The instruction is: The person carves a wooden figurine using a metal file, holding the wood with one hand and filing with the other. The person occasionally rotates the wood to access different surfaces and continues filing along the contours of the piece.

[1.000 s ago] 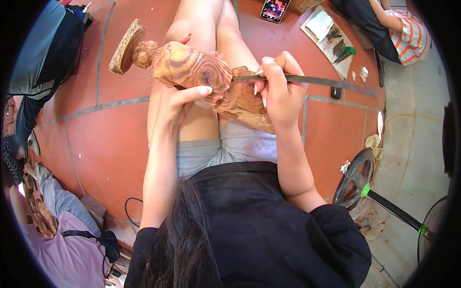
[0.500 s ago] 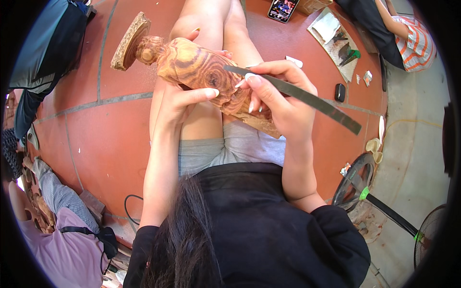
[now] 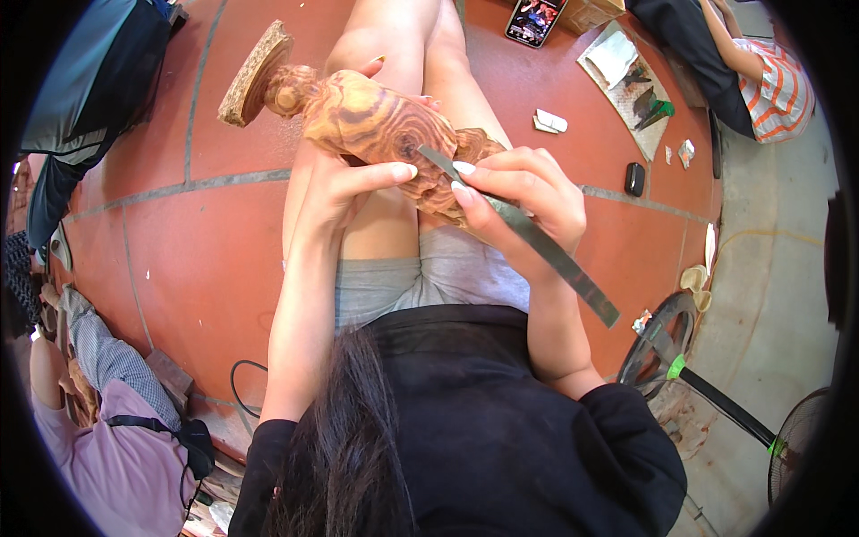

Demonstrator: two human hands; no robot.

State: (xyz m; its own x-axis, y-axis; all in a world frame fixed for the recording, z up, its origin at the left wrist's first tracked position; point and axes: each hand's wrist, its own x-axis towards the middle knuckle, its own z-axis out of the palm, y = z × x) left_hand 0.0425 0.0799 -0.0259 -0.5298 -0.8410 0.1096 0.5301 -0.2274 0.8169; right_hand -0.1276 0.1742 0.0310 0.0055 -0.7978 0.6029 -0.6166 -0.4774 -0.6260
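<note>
A carved wooden figure with swirling orange-brown grain lies slantwise above my thighs, its rough-edged round base toward the far left. My left hand wraps around its middle from below, thumb on the near side and some fingertips showing over the far side. Pinched between the thumb and fingers of my right hand is a long, flat, dark metal strip. Its narrow tip touches or nearly touches the figure's carved surface, and its other end points down to the right. The figure's near right end is partly hidden behind my right hand.
On the red tiled floor are a phone, a white object, a board with tools and a small black case. A fan lies at right. Other people sit at the left and upper right.
The strip has swung, its free end now lower and further left. My right hand has turned with it. The figure has shifted slightly right in view, still in my left hand.
</note>
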